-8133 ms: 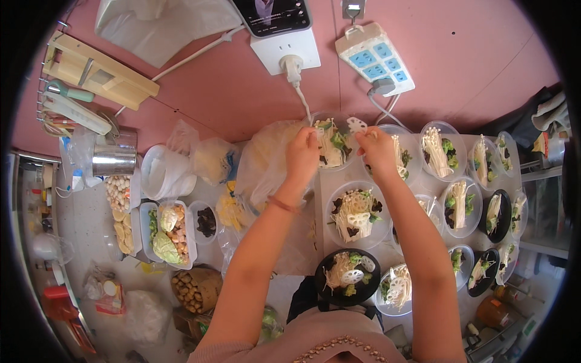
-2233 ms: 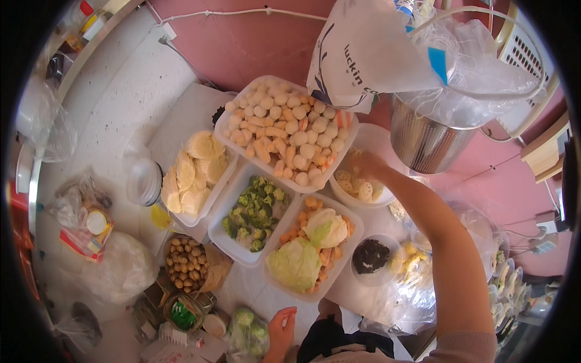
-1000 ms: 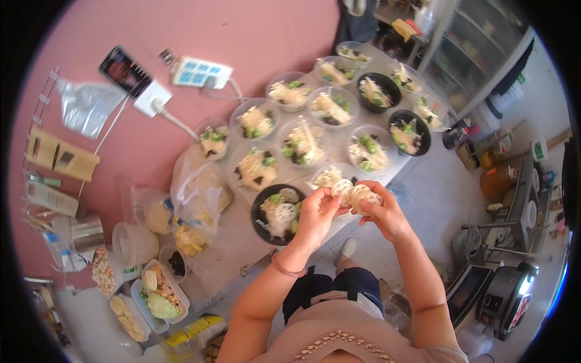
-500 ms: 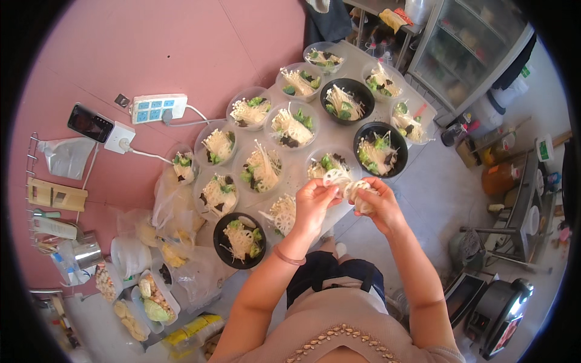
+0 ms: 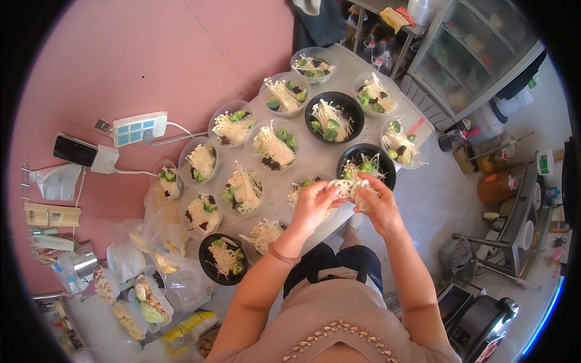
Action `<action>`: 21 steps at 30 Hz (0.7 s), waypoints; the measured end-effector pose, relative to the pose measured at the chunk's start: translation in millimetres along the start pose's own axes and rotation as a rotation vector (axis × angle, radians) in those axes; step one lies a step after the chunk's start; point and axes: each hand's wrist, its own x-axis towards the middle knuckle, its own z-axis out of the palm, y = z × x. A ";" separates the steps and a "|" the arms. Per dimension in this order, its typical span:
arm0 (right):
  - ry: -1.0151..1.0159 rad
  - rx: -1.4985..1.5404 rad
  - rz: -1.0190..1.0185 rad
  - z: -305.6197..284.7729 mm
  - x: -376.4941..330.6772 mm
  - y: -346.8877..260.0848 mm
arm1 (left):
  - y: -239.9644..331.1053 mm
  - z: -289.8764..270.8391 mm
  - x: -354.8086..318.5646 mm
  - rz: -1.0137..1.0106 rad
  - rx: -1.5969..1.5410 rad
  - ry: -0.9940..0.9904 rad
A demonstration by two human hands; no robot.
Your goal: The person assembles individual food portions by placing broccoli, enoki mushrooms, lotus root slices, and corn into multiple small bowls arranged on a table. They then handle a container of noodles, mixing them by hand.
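Observation:
Above the table's near edge, my left hand (image 5: pixel 315 206) pinches lotus root slices (image 5: pixel 344 188) by their edge. My right hand (image 5: pixel 378 207) is closed around more of the pale, holed slices, and the two hands almost meet. Just beyond them stands a black bowl (image 5: pixel 388 175) with broccoli, black fungus and enoki mushrooms. Partly hidden behind my left hand is a clear bowl (image 5: pixel 295 183) of similar food. Left of that hand, a clear bowl holds enoki with lotus root slices (image 5: pixel 264 234) at its side. A black bowl (image 5: pixel 204 257) sits at the near left corner.
Several more clear bowls (image 5: pixel 270 150) and another black bowl (image 5: pixel 359 128) fill the table (image 5: pixel 417 115). Along the pink wall are a power strip (image 5: pixel 140 129) and a phone (image 5: pixel 75 150). Food tubs (image 5: pixel 159 296) stand at lower left. A glass-door fridge (image 5: pixel 475 54) is at far right.
The view has shifted, so the bowls appear farther left. My hands have come nearer the right-hand black bowl, and the lotus root slices between them have shifted. Both hands still hold slices.

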 end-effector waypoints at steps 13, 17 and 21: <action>0.040 0.177 -0.044 -55.3 41.3 -51.8 | 3.1 64.2 74.1 0.175 0.425 -0.140; 0.133 0.151 -0.053 -53.1 60.9 -60.3 | 14.2 54.8 96.1 0.012 -0.012 -0.031; 0.056 0.395 0.042 -52.0 75.3 -68.5 | 27.0 31.3 112.8 0.017 -0.026 0.005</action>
